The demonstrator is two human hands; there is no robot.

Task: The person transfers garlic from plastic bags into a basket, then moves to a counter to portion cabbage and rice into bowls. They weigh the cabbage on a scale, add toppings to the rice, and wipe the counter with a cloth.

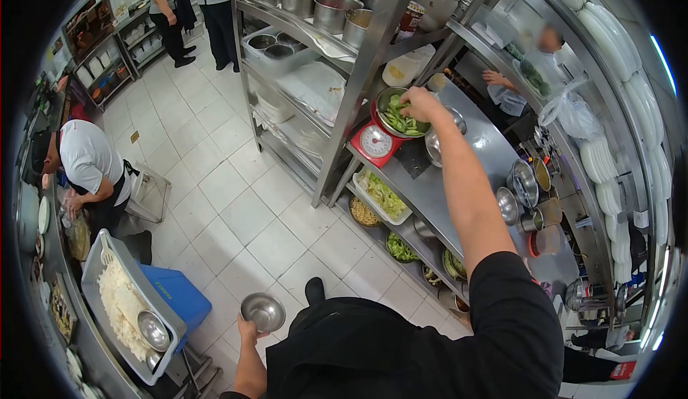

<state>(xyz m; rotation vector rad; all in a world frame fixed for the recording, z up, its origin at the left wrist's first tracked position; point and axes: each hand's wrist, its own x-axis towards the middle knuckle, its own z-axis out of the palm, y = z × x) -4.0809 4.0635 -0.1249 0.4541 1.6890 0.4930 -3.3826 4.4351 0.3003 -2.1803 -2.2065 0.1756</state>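
My right hand point(423, 104) reaches into a metal bowl of cut green vegetables point(395, 116), its fingers bent down at the greens; what they pinch is too small to make out. That bowl rests on a red kitchen scale point(375, 143) with a round white dial, at the end of the steel counter point(473, 148). Low at the left of my body, my left hand point(249, 329) grips the rim of a steel bowl point(263, 312), which looks empty. Another metal bowl point(434, 147) stands beside the scale.
Left, a grey tub of rice point(118, 299) holds a metal bowl, beside a blue container point(175, 295). A person point(89, 159) bends over the left counter; others stand farther back. A steel rack point(337, 77) holds pots. Below the counter sits a lettuce tray point(383, 197).
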